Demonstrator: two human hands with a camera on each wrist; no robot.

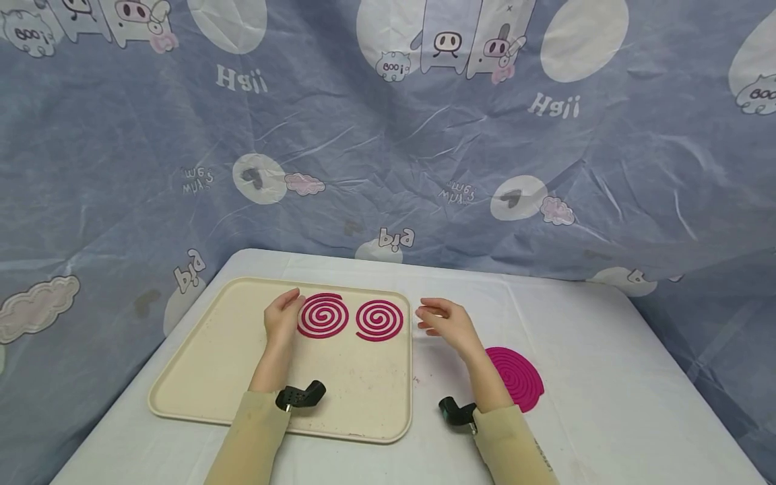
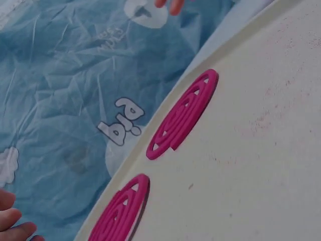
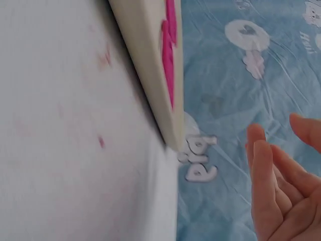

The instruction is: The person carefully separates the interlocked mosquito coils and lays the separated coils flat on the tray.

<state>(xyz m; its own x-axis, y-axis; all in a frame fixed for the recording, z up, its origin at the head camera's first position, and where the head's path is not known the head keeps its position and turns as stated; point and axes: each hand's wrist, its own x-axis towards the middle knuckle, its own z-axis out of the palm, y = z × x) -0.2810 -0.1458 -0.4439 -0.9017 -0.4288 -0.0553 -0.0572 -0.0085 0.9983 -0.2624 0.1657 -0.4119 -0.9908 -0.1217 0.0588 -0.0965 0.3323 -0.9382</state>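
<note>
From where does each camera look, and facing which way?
Head: on the head, facing forward-down at the tray; left hand, right hand and forearms show.
Left wrist: on it, facing across the tray; both hands partly show.
Right wrist: on it, facing past the tray to blue cloth; right hand shows.
Head and left wrist share both spirals.

Spiral coils (image 1: 323, 315), matt, of solid, opaque material; tray (image 1: 200, 364), smooth and plastic in appearance, its face flecked with fine specks. The surface (image 1: 594, 377) bears matt white cloth, lightly stained. Backdrop (image 1: 364, 141): printed, creased sheeting with a faint sheen. Wrist cameras (image 1: 301, 397): black, plastic-like casings. Sleeves (image 1: 251, 438): matt cloth.
</note>
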